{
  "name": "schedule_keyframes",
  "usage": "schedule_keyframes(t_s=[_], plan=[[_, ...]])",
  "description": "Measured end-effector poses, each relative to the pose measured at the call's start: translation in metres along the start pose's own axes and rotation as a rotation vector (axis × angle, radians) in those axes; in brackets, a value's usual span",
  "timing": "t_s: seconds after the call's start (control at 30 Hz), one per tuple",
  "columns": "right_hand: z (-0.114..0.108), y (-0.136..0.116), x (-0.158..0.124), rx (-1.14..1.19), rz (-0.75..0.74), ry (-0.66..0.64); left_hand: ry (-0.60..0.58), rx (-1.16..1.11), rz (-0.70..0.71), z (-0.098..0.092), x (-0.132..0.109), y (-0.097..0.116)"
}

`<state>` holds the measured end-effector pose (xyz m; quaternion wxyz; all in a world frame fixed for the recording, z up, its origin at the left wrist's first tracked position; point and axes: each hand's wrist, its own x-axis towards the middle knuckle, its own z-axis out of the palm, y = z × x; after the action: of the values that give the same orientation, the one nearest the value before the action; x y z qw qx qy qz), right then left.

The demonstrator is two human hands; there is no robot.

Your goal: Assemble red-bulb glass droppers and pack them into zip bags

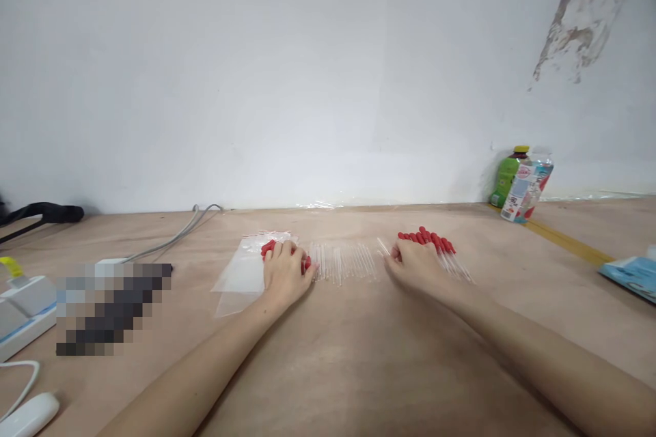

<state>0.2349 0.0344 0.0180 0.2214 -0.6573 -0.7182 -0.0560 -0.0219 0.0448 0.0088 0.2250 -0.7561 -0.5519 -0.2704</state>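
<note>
My left hand [284, 273] lies curled over a small pile of red rubber bulbs [267, 248], with one bulb showing between its thumb and fingers. Under that hand are clear plastic zip bags [238, 273]. Pinched in my right hand [413, 261] is a thin clear dropper tube [382, 246], its end pointing up and left. Between the hands, several loose clear tubes [343, 263] lie side by side on the table. Just beyond and beside my right hand is a row of droppers with red bulbs [435, 240] on clear stems, partly hidden by the hand.
A wooden table [328, 369] runs to a white wall. At left are a power strip [25, 311], a grey cable [174, 242], a blurred dark object [115, 311] and a white mouse-like object [33, 415]. A green bottle [506, 177], a carton-like bottle [527, 190] and a blue packet [633, 276] stand at right.
</note>
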Motion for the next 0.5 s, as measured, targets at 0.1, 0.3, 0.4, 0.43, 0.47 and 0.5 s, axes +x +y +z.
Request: schedule_keyframes(t_s=[0.1, 0.3, 0.4, 0.43, 0.47, 0.5], plan=[[0.0, 0.005, -0.022, 0.115, -0.138, 0.075, -0.006, 0.003, -0.023, 0.004, 0.002, -0.003], [0.013, 0.012, -0.048, 0.255, -0.322, 0.127, 0.077, -0.202, -0.001, -0.011, -0.002, 0.009], [0.02, 0.013, -0.051, 0.299, -0.368, 0.144, -0.026, -0.455, 0.144, -0.022, -0.018, 0.026], [0.02, 0.013, -0.051, 0.315, -0.374, 0.144, -0.086, -0.526, 0.168, -0.024, -0.024, 0.031], [0.02, 0.012, -0.052, 0.328, -0.376, 0.143, -0.152, -0.578, 0.182, -0.025, -0.03, 0.036], [0.019, 0.011, -0.053, 0.338, -0.38, 0.139, -0.209, -0.612, 0.181, -0.025, -0.035, 0.04]])
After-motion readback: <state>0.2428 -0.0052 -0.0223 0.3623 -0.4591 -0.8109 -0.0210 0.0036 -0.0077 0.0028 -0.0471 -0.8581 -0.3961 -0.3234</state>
